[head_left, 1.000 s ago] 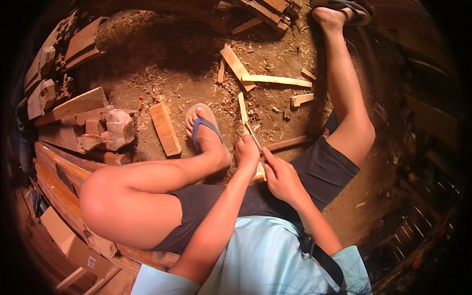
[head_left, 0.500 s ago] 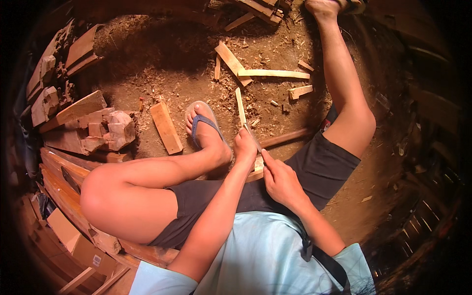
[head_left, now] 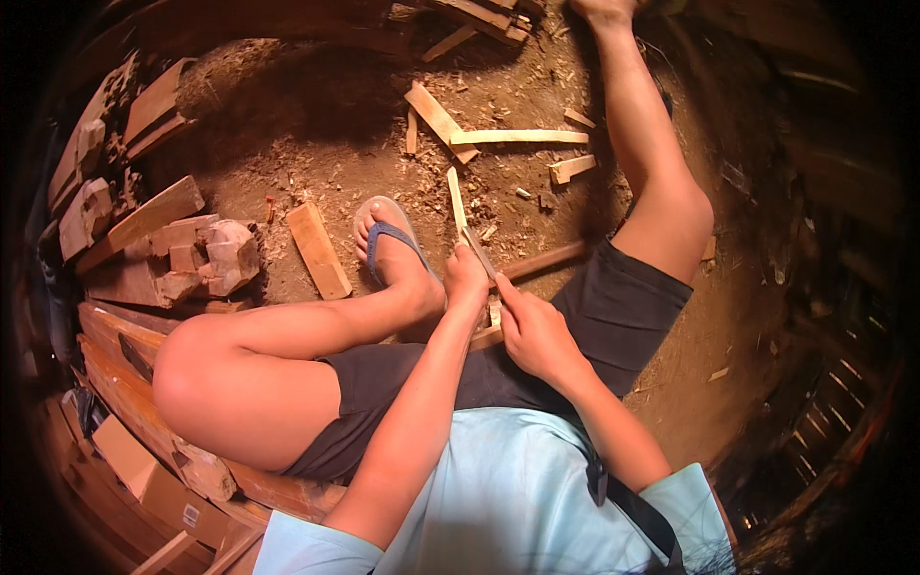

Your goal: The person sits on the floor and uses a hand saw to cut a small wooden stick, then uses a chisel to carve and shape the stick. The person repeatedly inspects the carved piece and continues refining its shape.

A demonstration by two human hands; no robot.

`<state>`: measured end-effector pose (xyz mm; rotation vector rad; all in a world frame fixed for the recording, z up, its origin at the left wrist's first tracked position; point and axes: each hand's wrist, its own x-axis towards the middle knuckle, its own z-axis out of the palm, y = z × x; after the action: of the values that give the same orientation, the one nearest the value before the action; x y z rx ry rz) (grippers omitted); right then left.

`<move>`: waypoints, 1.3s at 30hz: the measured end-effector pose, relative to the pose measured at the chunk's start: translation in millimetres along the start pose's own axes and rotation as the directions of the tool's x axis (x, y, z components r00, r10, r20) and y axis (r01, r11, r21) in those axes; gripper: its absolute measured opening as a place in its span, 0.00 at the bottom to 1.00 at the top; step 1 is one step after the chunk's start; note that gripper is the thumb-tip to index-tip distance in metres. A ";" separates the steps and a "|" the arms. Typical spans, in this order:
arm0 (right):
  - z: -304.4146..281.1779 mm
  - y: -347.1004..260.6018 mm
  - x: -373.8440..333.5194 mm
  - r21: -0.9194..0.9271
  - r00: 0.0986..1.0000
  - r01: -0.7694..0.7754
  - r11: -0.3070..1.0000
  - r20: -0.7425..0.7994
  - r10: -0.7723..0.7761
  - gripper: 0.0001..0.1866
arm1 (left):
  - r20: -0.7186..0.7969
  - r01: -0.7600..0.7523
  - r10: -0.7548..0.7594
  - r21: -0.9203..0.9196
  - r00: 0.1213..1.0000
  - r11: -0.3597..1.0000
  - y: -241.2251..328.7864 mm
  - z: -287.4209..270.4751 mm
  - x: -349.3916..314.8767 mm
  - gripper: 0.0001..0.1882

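A thin pale wood strip (head_left: 455, 198) points away from me, its lower part gripped in my left hand (head_left: 467, 280). My right hand (head_left: 540, 335) is closed around a knife (head_left: 478, 253), with the index finger stretched along it. The knife's narrow blade slants across the strip just beyond my left fingers and appears to touch it. Most of the knife's handle is hidden inside my right hand. Below my left hand, a pale wood piece (head_left: 487, 337) shows between my forearms, close to my lap.
Shavings litter the dirt floor (head_left: 316, 158). Ahead lie a long pale strip (head_left: 522, 137), a flat board (head_left: 439, 120) and a short notched piece (head_left: 573, 170). A wood block (head_left: 319, 251) rests beside my sandalled foot. Rough timber (head_left: 172, 254) is piled at left; a cardboard box (head_left: 182, 503) sits lower left.
My right hand and the knife have slid slightly forward along the strip, away from my body. My left hand keeps its hold. The whole view has shifted a little.
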<state>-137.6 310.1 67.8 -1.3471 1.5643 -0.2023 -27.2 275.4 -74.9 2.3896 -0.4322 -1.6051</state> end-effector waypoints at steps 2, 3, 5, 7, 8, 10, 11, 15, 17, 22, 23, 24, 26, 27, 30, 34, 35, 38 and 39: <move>-0.4 -1.3 7.0 -0.047 1.000 -0.022 0.999 0.003 0.023 0.23 | 0.006 -0.004 0.004 0.012 1.000 1.000 0.7 3.8 -3.1 0.32; -0.4 -1.6 12.2 -0.070 0.999 -0.033 0.997 0.004 0.034 0.23 | 0.010 -0.005 0.005 0.006 1.000 1.000 0.5 3.4 -4.2 0.32; 4.1 4.1 21.7 -0.024 1.000 -0.014 1.000 -0.020 0.013 0.23 | 0.005 -0.065 0.065 0.039 0.998 0.997 4.2 -0.2 -12.1 0.32; 3.6 1.5 15.5 -0.066 1.000 -0.016 0.998 0.002 0.016 0.23 | 0.001 -0.062 0.062 0.043 0.998 0.997 1.6 -3.1 -7.3 0.32; 2.3 -1.0 16.1 -0.076 1.000 -0.014 0.997 0.017 0.015 0.23 | 0.006 -0.027 0.026 0.037 1.000 0.999 -1.5 -2.6 -1.4 0.32; 0.4 -1.2 14.7 -0.095 0.999 -0.032 0.995 0.033 0.035 0.23 | 0.002 -0.050 0.050 0.045 0.999 0.998 -2.3 0.7 -1.2 0.32; 2.7 3.2 20.3 -0.058 1.000 -0.007 0.998 0.004 0.007 0.23 | -0.001 -0.060 0.060 0.056 0.998 0.997 -0.2 1.0 -6.0 0.32; 7.6 9.2 18.9 -0.023 1.000 0.010 1.000 0.005 -0.010 0.23 | -0.004 -0.021 0.022 0.060 1.000 0.998 -13.7 -1.7 0.2 0.31; 7.4 6.6 12.6 -0.034 1.000 -0.016 0.999 0.019 0.017 0.23 | -0.008 -0.021 0.022 0.051 1.000 0.998 -16.4 -1.8 -3.1 0.31; 12.2 12.3 36.0 0.012 0.995 0.064 0.998 -0.083 -0.063 0.22 | -0.002 -0.049 0.049 0.013 0.999 0.999 -0.8 2.2 4.1 0.31; 10.0 11.2 35.6 0.017 0.995 0.069 0.997 -0.078 -0.068 0.22 | -0.003 -0.045 0.045 -0.018 0.999 0.999 0.1 3.8 12.1 0.31; 11.0 12.1 35.3 0.000 0.996 0.068 0.998 -0.062 -0.068 0.22 | -0.003 -0.020 0.020 -0.040 1.000 0.999 -7.7 2.0 12.8 0.31; 12.1 13.4 32.2 -0.028 0.998 0.048 0.998 -0.045 -0.049 0.23 | -0.009 -0.016 0.016 -0.023 1.000 1.000 -7.9 4.9 8.2 0.31; 11.6 10.9 43.3 -0.009 1.000 -0.008 1.000 0.006 0.009 0.23 | -0.009 -0.024 0.024 -0.010 1.000 1.000 -7.9 6.2 5.9 0.32; 25.1 17.8 42.4 -0.047 0.999 0.034 0.998 0.042 -0.032 0.23 | 0.031 -0.092 0.091 0.016 0.995 0.996 -4.1 -5.7 -0.6 0.32; 13.3 1.0 22.4 -0.094 0.989 -0.117 0.989 -0.099 0.108 0.22 | 0.034 0.047 -0.046 -0.034 0.998 0.998 -1.5 0.6 0.0 0.32; 13.6 10.0 26.2 -0.100 0.985 -0.024 0.995 -0.175 0.006 0.23 | 0.030 0.054 -0.053 -0.036 0.998 0.998 -1.3 3.1 -1.6 0.32; 8.7 9.3 26.2 0.000 0.993 0.044 0.999 -0.106 -0.044 0.23 | 0.054 0.072 -0.069 -0.048 0.996 0.996 9.0 -1.5 -9.7 0.32; 11.3 10.5 26.9 0.009 0.995 0.048 0.999 -0.089 -0.047 0.23 | 0.053 0.053 -0.052 -0.006 0.997 0.999 1.0 1.1 -1.1 0.32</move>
<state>-131.9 297.2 40.1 -1.3838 1.6038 -0.3037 -28.7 274.9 -74.0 2.3764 -0.3755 -1.6929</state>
